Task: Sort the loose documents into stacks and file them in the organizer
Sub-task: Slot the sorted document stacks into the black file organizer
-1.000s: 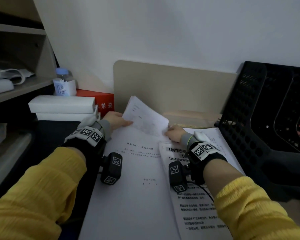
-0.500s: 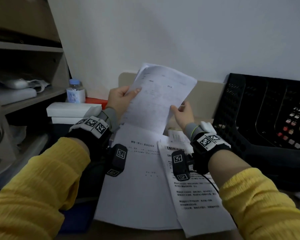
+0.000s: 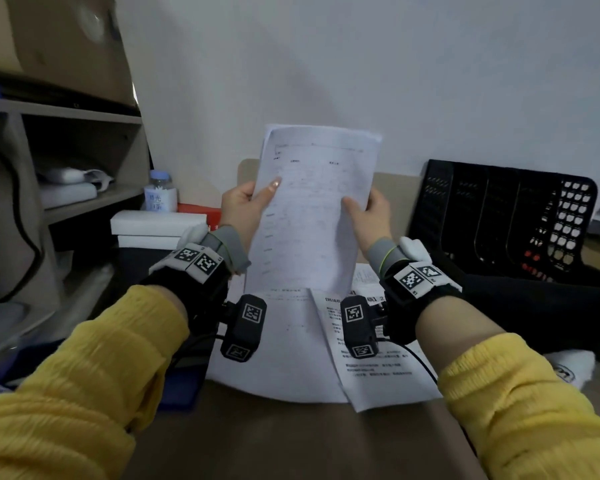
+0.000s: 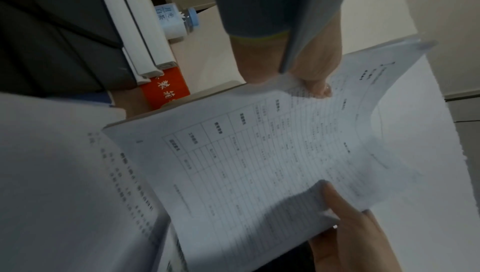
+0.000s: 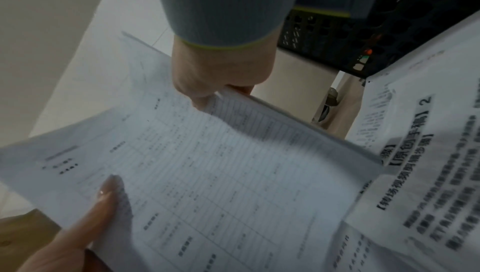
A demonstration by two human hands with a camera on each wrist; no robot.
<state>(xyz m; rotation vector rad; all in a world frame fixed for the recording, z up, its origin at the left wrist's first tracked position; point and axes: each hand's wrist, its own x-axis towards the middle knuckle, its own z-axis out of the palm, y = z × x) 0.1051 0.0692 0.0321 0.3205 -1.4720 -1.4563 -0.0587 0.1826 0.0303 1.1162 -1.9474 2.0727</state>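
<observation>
I've got the sheaf of forms (image 3: pixel 312 216) up off the bench (image 3: pixel 291 441), held upright in front of me, long axis running top to bottom. My left hand (image 3: pixel 241 211) pinches its left edge, thumb across the printed face; my right hand (image 3: pixel 369 216) pinches the right edge the same way, thumb on top, fingers curled behind. In the left wrist view the edge looks like several sheets, not one.

The organizer (image 3: pixel 506 220), black and perforated with upright slots, sits off to my right, tipped back against the wall. My right hand is clearly the nearer one, so I'd judge the filing move goes rightward, with the sheaf's long edge lined up with a slot.

Two more documents lie flat on the bench below: a plain page (image 3: pixel 288 348) and, overlapping its right side, a bold-headed sheet (image 3: pixel 378 375). The right wrist view shows its heading in Chinese, roughly 原创手稿 with a "2", though it's blurred. The forms carry a ruled table, too faint to read.

The bottle (image 3: pixel 160 192) label reads 月光白茶; the red box (image 3: pixel 201 213) shows 紫苑, I think
</observation>
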